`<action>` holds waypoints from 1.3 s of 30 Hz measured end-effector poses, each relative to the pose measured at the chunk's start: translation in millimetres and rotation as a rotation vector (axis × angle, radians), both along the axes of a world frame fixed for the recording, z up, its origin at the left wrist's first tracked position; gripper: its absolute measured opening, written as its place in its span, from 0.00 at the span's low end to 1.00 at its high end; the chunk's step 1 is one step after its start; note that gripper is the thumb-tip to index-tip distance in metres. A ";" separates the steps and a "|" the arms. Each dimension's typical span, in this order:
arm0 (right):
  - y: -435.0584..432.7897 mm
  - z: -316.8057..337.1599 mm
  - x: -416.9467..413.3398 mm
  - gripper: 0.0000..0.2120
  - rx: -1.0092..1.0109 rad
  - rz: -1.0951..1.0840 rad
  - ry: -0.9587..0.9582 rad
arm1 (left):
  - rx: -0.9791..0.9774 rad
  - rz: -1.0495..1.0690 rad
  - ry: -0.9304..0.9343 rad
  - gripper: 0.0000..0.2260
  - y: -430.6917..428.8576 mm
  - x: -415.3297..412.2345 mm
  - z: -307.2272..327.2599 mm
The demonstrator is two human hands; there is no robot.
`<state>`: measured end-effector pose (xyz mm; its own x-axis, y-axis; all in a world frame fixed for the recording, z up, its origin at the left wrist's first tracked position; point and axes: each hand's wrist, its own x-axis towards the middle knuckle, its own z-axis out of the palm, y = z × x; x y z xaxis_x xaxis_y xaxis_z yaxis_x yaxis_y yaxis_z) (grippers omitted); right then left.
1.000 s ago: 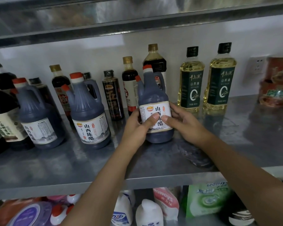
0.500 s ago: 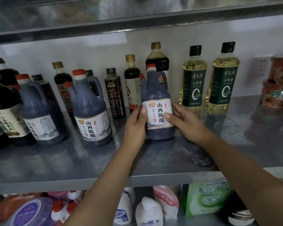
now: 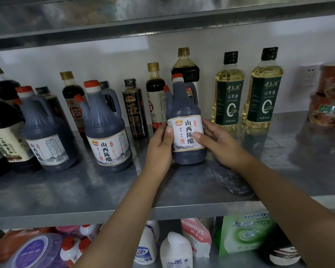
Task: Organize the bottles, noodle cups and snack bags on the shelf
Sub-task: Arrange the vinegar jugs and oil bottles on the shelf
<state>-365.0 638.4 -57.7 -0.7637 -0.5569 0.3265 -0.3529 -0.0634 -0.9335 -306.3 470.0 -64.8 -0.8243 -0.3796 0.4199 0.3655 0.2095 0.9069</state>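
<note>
A dark vinegar jug (image 3: 184, 113) with a red cap and white label stands upright on the steel shelf (image 3: 104, 192), label facing me. My left hand (image 3: 160, 147) grips its left side, thumb on the label. My right hand (image 3: 219, 144) holds its right side, thumb across the label. Two matching vinegar jugs (image 3: 106, 130) (image 3: 45, 136) stand to the left. Behind them runs a row of slim dark sauce bottles (image 3: 134, 109). Two yellow oil bottles (image 3: 228, 93) (image 3: 263, 91) stand at the back right.
Red noodle cups (image 3: 329, 101) are stacked at the far right by a wall socket (image 3: 307, 74). Large dark bottles (image 3: 2, 136) crowd the left end. Below, the lower shelf holds detergent bottles (image 3: 176, 250) and a green refill bag (image 3: 244, 233). An upper shelf (image 3: 162, 18) hangs overhead.
Both hands have slid the held jug a little further back on the shelf, toward the rear row, and its label has turned to face me squarely.
</note>
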 end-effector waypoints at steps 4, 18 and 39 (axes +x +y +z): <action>-0.2 0.6 0.0 0.38 -0.001 -0.001 0.001 | 0.004 0.003 -0.014 0.35 -0.9 -0.4 -1.0; 4.0 5.3 5.9 0.22 0.023 -0.065 -0.002 | 0.093 0.022 -0.043 0.30 0.5 7.3 4.6; 7.7 4.5 13.5 0.37 0.049 0.060 0.025 | 0.218 -0.264 -0.075 0.45 6.1 7.5 5.1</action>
